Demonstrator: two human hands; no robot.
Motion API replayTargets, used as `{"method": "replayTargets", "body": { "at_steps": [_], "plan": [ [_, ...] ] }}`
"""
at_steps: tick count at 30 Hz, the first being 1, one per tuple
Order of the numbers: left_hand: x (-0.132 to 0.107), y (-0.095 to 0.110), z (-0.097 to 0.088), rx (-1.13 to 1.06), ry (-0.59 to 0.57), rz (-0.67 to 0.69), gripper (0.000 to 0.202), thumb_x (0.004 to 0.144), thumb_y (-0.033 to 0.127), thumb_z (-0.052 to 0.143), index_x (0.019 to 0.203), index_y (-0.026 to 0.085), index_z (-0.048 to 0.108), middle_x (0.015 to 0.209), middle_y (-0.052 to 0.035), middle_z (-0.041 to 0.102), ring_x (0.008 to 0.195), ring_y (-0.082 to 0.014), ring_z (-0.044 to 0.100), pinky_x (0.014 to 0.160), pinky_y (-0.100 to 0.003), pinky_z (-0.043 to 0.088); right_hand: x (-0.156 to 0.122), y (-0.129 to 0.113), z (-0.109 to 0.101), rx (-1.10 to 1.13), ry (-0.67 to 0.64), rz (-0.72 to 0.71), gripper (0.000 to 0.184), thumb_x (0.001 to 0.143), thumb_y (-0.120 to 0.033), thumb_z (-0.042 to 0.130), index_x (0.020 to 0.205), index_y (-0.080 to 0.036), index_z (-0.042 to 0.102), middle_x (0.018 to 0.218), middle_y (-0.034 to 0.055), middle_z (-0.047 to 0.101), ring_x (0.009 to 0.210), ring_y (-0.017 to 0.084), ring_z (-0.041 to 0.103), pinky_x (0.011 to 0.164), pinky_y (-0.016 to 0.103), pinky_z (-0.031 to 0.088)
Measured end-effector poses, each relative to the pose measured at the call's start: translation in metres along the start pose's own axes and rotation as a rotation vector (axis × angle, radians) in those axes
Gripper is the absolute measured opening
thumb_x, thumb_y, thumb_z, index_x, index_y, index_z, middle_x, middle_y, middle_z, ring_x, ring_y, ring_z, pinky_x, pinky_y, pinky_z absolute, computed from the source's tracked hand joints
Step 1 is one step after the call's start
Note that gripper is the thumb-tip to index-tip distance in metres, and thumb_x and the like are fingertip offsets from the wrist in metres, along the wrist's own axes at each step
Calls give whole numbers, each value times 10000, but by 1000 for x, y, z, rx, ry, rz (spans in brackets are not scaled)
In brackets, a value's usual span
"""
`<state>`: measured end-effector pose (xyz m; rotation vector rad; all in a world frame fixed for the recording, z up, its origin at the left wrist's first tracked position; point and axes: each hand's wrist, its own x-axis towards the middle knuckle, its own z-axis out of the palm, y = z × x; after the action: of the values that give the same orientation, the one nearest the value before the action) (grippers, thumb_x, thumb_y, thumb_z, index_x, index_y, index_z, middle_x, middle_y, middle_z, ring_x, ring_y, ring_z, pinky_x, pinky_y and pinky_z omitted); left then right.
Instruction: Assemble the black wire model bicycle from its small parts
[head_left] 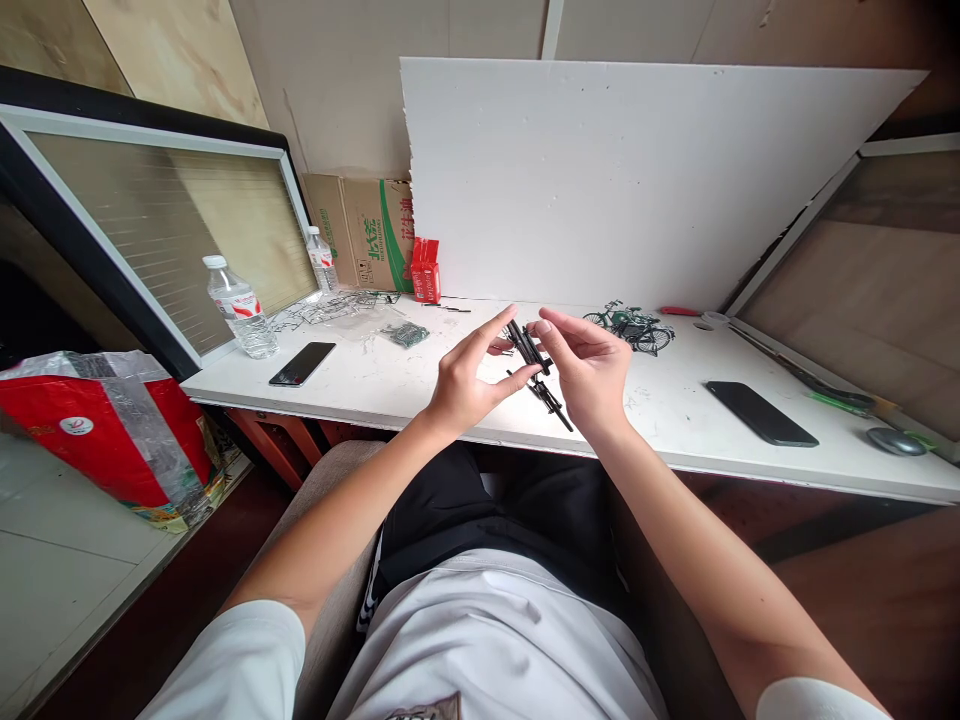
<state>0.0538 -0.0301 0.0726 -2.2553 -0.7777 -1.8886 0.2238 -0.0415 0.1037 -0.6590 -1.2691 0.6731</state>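
Note:
Both hands meet above the near edge of the white table (420,385). Between them is a thin black plastic frame of small parts (534,370), held tilted. My left hand (469,375) pinches it with thumb and fingers, the index finger stretched out over the top. My right hand (589,370) grips it from the right with curled fingers and thumb. A small green model bicycle (634,327) stands on the table just beyond my right hand.
Two black phones (302,363) (761,412) lie on the table. Two water bottles (241,308), wire-like parts in clear bags (330,308), a red box (426,270), a cardboard carton (371,232) and a white board (637,180) stand behind. Tools (832,392) lie at right. A red bag (112,430) sits at left.

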Motion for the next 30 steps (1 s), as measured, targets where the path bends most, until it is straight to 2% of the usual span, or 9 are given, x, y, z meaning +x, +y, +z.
{"method": "replayTargets", "body": {
  "at_steps": [4,11,16,24,30],
  "plan": [
    [0,1,0,-18,-15,-36,767,988,496,794,1642,231,494,1322,-133,795,995,-211,805,1012,-378,676,2,0,0,76,-23,41,469,806,-548,968,1163,-277,830,974,34,858,1013,256,833,1017,453,661],
    [-2,1,3,-16,14,9,742,999,496,780,1634,238,497,1250,-113,815,952,-198,802,987,-357,672,1,-3,0,86,-6,130,483,708,-544,1029,1021,-252,803,1007,50,859,1090,286,832,1036,452,659],
    [-3,1,4,15,29,39,755,1000,495,779,1641,229,480,1236,-113,816,943,-194,797,978,-349,671,-2,-6,2,95,7,115,439,740,-512,1021,1019,-237,823,1020,63,862,1051,282,841,1016,444,668],
    [-7,-1,7,-2,-10,-21,794,1025,538,728,1681,225,410,1388,-173,762,980,-209,805,986,-363,673,-4,-1,2,3,30,64,485,775,-582,976,1083,-232,845,1061,81,863,1079,306,833,1019,489,674],
    [-7,0,8,-46,-36,-60,822,1036,526,718,1712,235,354,1501,-201,698,1043,-225,809,1003,-369,672,-3,-2,2,0,19,56,454,797,-571,964,1090,-242,859,1060,72,865,1072,294,833,1032,487,665]
  ]
}}
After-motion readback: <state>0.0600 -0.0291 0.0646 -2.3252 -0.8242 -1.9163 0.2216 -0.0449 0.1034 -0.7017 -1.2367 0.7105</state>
